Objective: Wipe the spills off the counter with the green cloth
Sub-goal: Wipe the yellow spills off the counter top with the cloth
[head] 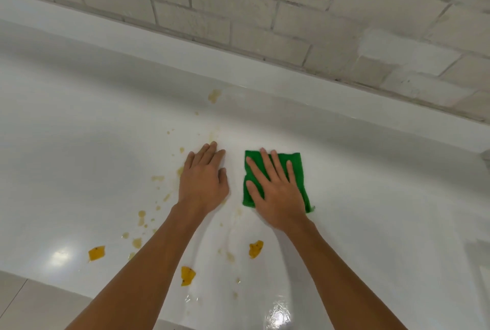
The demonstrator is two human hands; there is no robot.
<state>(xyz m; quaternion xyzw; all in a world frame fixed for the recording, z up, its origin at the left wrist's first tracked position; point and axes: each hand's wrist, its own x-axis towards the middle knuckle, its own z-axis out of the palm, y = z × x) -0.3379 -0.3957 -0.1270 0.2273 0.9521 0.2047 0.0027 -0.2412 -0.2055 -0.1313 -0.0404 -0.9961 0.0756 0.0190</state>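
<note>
Spills [141,217] covered much of the counter [79,157] at that moment. Yellowish drops and smears ran from near the back edge down toward the front, mostly under and left of the left hand [204,178], and 3 yellow scraps [187,275] lay near the front. I judged the wiping barely begun, with nearly all of the mess left to do. A faint wet streak ran between the forearms, though I could not tell whether it was a wiped track.

The green cloth [295,158] lay flat on the counter, right of the main spatter. The right hand [278,197] pressed flat on it, fingers straight and spread, gripping nothing. The left hand rested palm down on the bare counter just beside the cloth, fingers straight and close together, among the drops. Both forearms reached forward from the front edge.
</note>
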